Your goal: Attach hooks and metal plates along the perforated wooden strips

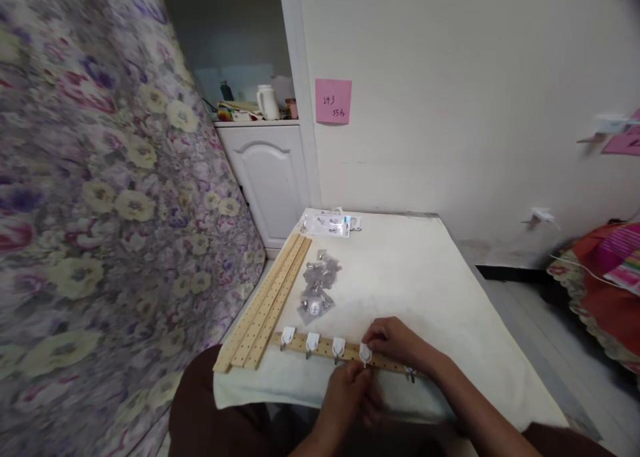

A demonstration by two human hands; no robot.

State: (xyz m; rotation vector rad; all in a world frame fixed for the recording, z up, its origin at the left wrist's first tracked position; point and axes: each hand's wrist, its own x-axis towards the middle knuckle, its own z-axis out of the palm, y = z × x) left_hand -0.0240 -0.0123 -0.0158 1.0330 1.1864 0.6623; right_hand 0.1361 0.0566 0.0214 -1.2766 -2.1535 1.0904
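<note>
A narrow wooden strip with holes (325, 345) lies across the near part of the table. White hooks with metal ends stand along it, among them one white hook (338, 347) left of my hands. My left hand (350, 392) is closed at the lower metal end of another white hook (366, 352). From above and to the right, my right hand (395, 340) pinches the upper edge of that same hook. A further metal hook end (411, 375) shows at the strip's right end, partly behind my right wrist.
Perforated wooden strips (265, 304) lie side by side along the table's left edge. Small clear bags with metal parts (320, 284) are in the middle left. Flat packaging (327, 225) lies at the back of the cloth-covered table (425, 277). A floral curtain (125, 177) hangs at left.
</note>
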